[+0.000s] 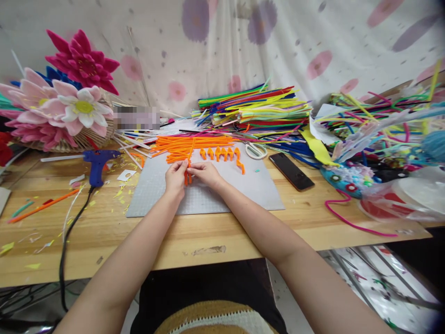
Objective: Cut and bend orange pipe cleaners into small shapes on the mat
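My left hand (177, 177) and my right hand (206, 173) meet over the grey cutting mat (229, 199). Between their closed fingers they grip an orange pipe cleaner (191, 149), one end standing up and short ends hanging below. Just behind lies a pile of straight orange pipe cleaners (208, 140). To the right of my hands sits a row of several small bent orange pieces (218, 153), with a longer zigzag piece (240, 164) at its end. White-handled scissors (256, 150) rest at the mat's upper right edge.
A blue glue gun (96, 166) with a black cord stands left of the mat, near felt-like flowers (83, 65). A black phone (291, 171) lies on the right. Bundles of coloured pipe cleaners (257, 106) fill the back. A clear-wrapped tub (403, 199) sits far right.
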The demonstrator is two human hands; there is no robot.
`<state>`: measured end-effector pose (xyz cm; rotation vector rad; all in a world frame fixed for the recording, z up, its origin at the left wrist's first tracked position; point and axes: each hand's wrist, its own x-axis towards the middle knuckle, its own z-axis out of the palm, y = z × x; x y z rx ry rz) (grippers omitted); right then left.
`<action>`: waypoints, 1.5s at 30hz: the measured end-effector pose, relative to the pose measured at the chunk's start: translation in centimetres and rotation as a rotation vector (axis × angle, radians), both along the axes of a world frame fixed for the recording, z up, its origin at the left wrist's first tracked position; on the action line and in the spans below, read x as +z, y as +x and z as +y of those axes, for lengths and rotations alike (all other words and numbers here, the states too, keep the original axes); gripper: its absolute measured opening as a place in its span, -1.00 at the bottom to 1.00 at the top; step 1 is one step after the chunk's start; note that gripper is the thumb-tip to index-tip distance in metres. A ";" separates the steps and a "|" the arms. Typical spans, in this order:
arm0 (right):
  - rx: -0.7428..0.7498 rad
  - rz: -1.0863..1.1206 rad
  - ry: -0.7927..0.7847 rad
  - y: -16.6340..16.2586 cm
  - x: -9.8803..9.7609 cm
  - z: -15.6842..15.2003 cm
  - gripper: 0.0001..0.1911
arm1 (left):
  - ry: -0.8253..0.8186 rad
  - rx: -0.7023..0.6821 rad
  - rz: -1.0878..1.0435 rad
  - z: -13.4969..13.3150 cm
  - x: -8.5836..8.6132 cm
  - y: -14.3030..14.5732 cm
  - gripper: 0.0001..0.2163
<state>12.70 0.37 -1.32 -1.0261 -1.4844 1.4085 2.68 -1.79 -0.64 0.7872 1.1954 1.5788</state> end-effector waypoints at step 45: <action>0.230 0.199 -0.095 0.6 1.9 -1.8 -0.75 | 0.258 -0.065 0.171 -0.3 -0.1 -0.8 -0.84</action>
